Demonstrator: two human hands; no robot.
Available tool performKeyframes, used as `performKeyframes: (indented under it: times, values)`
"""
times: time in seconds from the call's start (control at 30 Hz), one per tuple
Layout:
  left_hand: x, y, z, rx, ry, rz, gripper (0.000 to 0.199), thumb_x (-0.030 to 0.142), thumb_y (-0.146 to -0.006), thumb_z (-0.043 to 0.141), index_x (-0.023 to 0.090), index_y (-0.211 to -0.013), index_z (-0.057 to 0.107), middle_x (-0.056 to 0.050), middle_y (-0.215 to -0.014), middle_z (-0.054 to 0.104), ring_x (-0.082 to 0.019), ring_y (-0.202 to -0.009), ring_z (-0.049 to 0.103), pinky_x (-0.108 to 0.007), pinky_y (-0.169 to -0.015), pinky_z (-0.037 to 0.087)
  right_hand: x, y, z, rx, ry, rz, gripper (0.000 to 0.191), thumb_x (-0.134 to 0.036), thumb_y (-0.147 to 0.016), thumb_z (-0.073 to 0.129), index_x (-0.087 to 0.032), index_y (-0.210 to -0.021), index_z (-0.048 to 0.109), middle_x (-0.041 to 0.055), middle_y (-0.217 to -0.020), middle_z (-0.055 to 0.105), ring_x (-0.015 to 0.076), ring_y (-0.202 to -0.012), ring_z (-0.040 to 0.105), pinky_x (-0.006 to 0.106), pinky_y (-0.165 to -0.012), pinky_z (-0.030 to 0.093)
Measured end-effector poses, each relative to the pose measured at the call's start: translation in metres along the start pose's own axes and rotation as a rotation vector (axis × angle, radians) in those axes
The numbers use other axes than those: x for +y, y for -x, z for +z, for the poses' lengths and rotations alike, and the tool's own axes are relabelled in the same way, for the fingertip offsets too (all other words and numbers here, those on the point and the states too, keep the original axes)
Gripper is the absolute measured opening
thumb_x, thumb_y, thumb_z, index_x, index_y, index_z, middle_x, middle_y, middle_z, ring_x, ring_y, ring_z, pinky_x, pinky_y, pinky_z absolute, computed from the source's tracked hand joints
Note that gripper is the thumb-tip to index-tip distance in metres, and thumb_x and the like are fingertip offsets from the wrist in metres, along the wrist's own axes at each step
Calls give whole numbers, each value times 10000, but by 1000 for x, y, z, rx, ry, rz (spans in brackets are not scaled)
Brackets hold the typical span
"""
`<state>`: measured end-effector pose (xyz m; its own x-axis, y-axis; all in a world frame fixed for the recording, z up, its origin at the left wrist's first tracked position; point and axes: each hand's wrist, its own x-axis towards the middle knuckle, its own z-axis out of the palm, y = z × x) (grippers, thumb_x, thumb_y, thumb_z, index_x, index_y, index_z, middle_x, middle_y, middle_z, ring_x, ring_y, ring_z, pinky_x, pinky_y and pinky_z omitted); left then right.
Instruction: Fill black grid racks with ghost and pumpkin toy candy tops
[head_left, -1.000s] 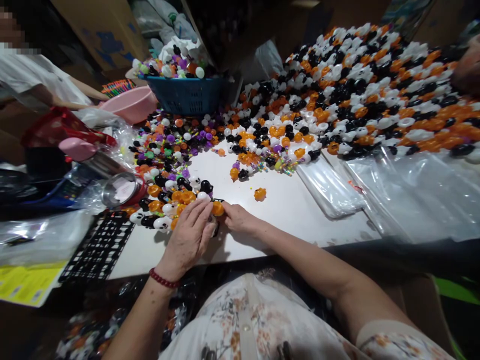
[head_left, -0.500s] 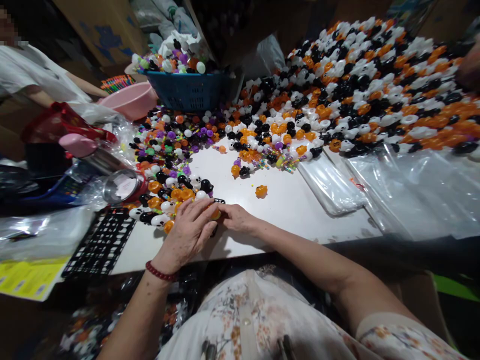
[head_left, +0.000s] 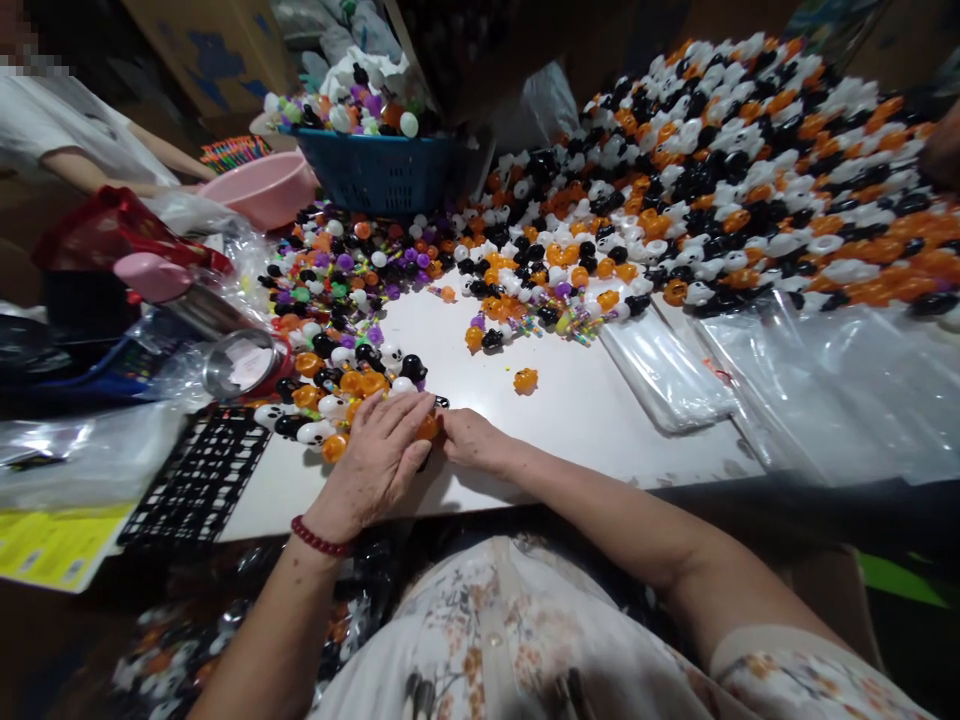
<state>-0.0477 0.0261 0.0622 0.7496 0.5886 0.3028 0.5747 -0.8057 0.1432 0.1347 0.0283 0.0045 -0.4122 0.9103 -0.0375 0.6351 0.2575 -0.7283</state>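
My left hand curls over an orange plastic pumpkin piece, thumb below and fingers on top. My right hand meets its right side with the fingers closed; whatever lies between those fingertips is hidden. A bit of black grid shows just behind the fingertips. Left of my hands lies a group of pumpkin, black and white ghost-faced pieces, one white piece among them. A single orange pumpkin sits apart on the white table.
A large heap of orange, black and white pieces covers the back right. Plastic bags lie at right. A blue basket, pink basin, flask and black grid mat stand left, near another person's arm.
The orange piece between my hands shows more orange now, seemingly turned. My right fingers have drawn in tighter. The view has shifted slightly; the other person's arm reaches toward the pink basin.
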Motion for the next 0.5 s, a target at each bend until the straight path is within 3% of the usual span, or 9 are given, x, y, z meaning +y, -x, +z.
performKeyframes:
  times: [0.13, 0.23, 0.37, 0.5]
  values:
    - [-1, 0, -2, 14, 25, 5, 449, 279, -1003, 383, 204, -1442, 446, -102, -1408, 559, -242, -1339, 455, -505, -1180, 230, -8, -4, -6, -124, 235, -13, 255, -96, -822, 538, -101, -1037, 675, 144, -964, 735, 238, -862, 664, 287, -729, 466]
    - [-2, -1, -1, 16, 39, -2, 427, 277, -998, 394, 219, -1411, 485, -83, -1363, 605, -238, -1318, 478, -512, -1181, 229, -7, -6, -2, -130, 278, -16, 259, -110, -818, 557, -102, -1047, 678, 142, -953, 736, 235, -835, 664, 284, -703, 459]
    - [-4, -3, 1, 26, 33, -23, 407, 274, -1000, 384, 222, -1380, 519, -78, -1297, 648, -243, -1283, 510, -522, -1170, 238, 1, -8, 7, -73, 179, -18, 207, -136, -827, 568, -146, -992, 692, 94, -902, 732, 201, -764, 635, 270, -670, 442]
    - [-3, -2, -4, 63, 28, -8, 467, 260, -1004, 349, 218, -1464, 418, -98, -1360, 599, -245, -1301, 499, -522, -1177, 229, 4, -6, 9, 3, -49, -69, 143, -115, -797, 586, -165, -894, 679, 44, -859, 699, 174, -755, 590, 260, -690, 436]
